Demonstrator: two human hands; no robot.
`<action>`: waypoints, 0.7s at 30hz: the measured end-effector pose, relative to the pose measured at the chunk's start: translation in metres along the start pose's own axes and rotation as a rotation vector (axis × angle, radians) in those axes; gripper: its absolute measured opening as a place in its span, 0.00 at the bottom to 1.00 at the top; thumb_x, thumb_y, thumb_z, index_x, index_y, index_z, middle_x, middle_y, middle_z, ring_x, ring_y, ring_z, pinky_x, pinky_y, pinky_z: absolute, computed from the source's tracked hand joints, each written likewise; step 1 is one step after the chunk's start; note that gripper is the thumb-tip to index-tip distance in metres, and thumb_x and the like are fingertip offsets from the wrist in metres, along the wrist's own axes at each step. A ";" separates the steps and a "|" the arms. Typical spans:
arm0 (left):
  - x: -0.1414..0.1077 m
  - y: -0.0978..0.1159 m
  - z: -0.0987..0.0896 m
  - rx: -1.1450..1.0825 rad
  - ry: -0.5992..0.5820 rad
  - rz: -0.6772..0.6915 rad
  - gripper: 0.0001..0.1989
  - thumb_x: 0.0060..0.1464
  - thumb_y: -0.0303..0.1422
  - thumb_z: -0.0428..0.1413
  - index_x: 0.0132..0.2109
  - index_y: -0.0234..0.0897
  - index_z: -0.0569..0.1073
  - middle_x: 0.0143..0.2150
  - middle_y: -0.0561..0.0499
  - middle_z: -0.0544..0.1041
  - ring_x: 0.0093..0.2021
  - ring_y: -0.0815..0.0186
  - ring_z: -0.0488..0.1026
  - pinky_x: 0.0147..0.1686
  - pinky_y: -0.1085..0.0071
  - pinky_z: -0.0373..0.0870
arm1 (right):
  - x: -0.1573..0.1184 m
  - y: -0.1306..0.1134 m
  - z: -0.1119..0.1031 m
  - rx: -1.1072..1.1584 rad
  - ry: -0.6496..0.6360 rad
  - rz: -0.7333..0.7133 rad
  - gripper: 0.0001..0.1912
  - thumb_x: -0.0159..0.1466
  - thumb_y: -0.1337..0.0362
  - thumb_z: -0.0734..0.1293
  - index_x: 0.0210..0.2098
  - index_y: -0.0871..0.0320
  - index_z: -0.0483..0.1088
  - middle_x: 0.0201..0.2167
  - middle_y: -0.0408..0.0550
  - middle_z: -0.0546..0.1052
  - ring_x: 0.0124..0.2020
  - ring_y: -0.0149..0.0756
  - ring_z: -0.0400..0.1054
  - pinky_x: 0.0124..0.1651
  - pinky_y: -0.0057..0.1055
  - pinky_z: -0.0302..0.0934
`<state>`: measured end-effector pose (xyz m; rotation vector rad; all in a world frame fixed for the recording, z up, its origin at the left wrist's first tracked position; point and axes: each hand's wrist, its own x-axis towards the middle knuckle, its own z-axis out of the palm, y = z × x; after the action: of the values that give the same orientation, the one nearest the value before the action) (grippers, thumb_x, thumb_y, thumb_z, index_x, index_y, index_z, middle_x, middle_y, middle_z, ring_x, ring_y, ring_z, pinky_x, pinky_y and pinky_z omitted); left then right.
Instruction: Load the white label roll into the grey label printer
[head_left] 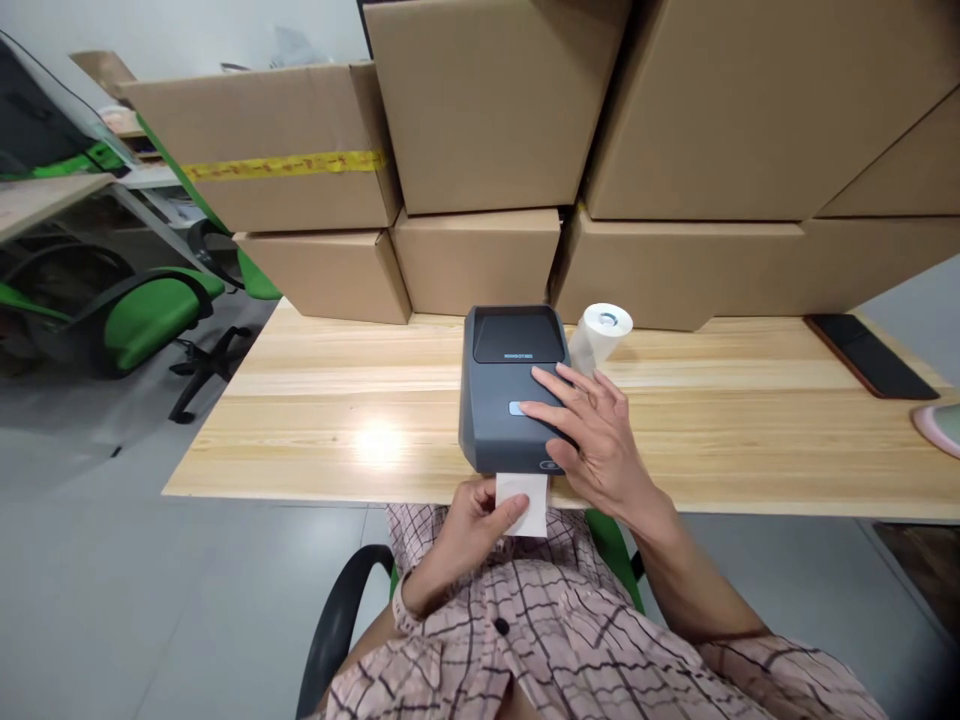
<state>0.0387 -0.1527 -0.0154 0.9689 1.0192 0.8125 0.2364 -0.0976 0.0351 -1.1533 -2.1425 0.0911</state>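
A dark grey label printer stands at the front of the wooden table, with a pale button on its top. From its front edge hangs a white paper label. My left hand pinches that label, thumb on top and fingers beneath. My right hand lies on the printer's right side with fingers spread, the index fingertip touching the button. Just behind the right hand, a roll of white labels stands upright beside the printer.
Stacked cardboard boxes line the back of the wooden table. A dark phone lies at the right, near a pink-rimmed object cut off by the frame. Green chairs stand at the left on the grey floor.
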 end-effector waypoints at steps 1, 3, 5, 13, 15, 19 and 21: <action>0.000 0.000 0.000 0.017 0.001 0.006 0.26 0.50 0.55 0.66 0.32 0.32 0.80 0.27 0.49 0.76 0.27 0.68 0.65 0.31 0.70 0.64 | 0.004 -0.001 -0.003 -0.045 -0.028 -0.013 0.22 0.77 0.49 0.53 0.57 0.46 0.73 0.69 0.47 0.70 0.73 0.49 0.57 0.74 0.60 0.43; -0.001 0.001 -0.001 0.061 -0.010 0.025 0.26 0.51 0.56 0.64 0.32 0.33 0.79 0.27 0.50 0.75 0.27 0.69 0.64 0.30 0.70 0.63 | 0.011 -0.003 -0.008 -0.099 -0.065 -0.058 0.19 0.76 0.49 0.57 0.54 0.48 0.75 0.68 0.46 0.71 0.73 0.50 0.56 0.75 0.61 0.38; -0.004 0.002 -0.002 0.144 0.028 0.114 0.27 0.55 0.55 0.62 0.26 0.34 0.75 0.23 0.52 0.70 0.25 0.70 0.61 0.27 0.71 0.59 | 0.013 -0.002 -0.007 -0.093 -0.076 -0.094 0.18 0.75 0.48 0.59 0.52 0.49 0.75 0.67 0.47 0.73 0.74 0.50 0.55 0.75 0.61 0.36; -0.005 0.026 -0.034 0.206 0.583 0.527 0.26 0.67 0.44 0.51 0.21 0.38 0.69 0.20 0.53 0.67 0.22 0.69 0.63 0.25 0.71 0.59 | -0.011 0.009 0.003 0.173 0.159 0.046 0.39 0.72 0.36 0.51 0.76 0.45 0.44 0.80 0.53 0.42 0.78 0.59 0.42 0.73 0.67 0.47; 0.010 0.042 -0.046 0.226 0.611 0.552 0.23 0.67 0.41 0.51 0.24 0.38 0.70 0.21 0.53 0.67 0.24 0.69 0.64 0.27 0.71 0.63 | 0.002 0.013 -0.002 0.182 0.168 -0.002 0.42 0.71 0.34 0.49 0.77 0.43 0.37 0.80 0.51 0.39 0.79 0.60 0.38 0.73 0.68 0.45; 0.060 0.073 -0.061 0.245 0.518 0.569 0.12 0.59 0.38 0.61 0.47 0.38 0.76 0.47 0.46 0.79 0.45 0.63 0.75 0.45 0.67 0.73 | 0.058 0.027 -0.017 0.176 0.258 -0.072 0.42 0.70 0.32 0.46 0.77 0.41 0.33 0.80 0.49 0.41 0.78 0.59 0.40 0.74 0.65 0.46; 0.084 0.083 -0.063 0.274 0.308 0.493 0.28 0.54 0.38 0.64 0.61 0.41 0.71 0.67 0.41 0.70 0.65 0.54 0.68 0.60 0.58 0.68 | 0.093 0.040 -0.020 0.192 0.320 -0.069 0.40 0.71 0.34 0.46 0.76 0.41 0.34 0.79 0.49 0.45 0.78 0.57 0.44 0.73 0.62 0.49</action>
<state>-0.0021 -0.0312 0.0216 1.3891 1.1944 1.2812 0.2430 -0.0081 0.0864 -0.9145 -1.8439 0.0741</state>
